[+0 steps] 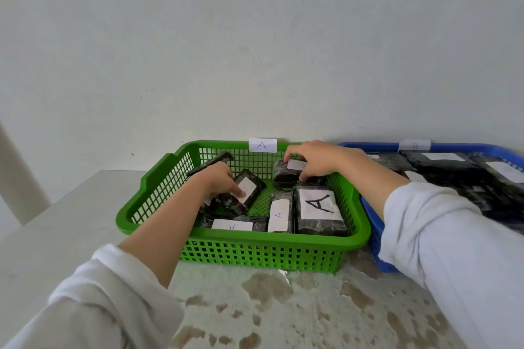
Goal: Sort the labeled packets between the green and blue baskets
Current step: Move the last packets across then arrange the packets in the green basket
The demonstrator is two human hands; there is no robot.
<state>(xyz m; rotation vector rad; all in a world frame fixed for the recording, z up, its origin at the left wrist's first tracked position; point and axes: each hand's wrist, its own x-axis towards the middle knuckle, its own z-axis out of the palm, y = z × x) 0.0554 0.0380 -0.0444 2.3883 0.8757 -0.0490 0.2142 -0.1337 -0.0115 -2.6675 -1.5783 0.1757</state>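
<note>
Head view: right hand [314,161] clutches a black wrapped A-labelled packet [282,180] in the green plastic basket [255,238]; left hand [219,181] touches a tilted packet [256,188], hold unclear; slick wrap may slip.

The basket tagged A [255,255] is sitting on the surface [62,221] before the wall [255,37], with the basket tagged B [373,238] just right of it, and inside it the left hand [219,180] is gripping the middle packet [252,187], the right hand [316,160] the rear packet [283,177].
</note>
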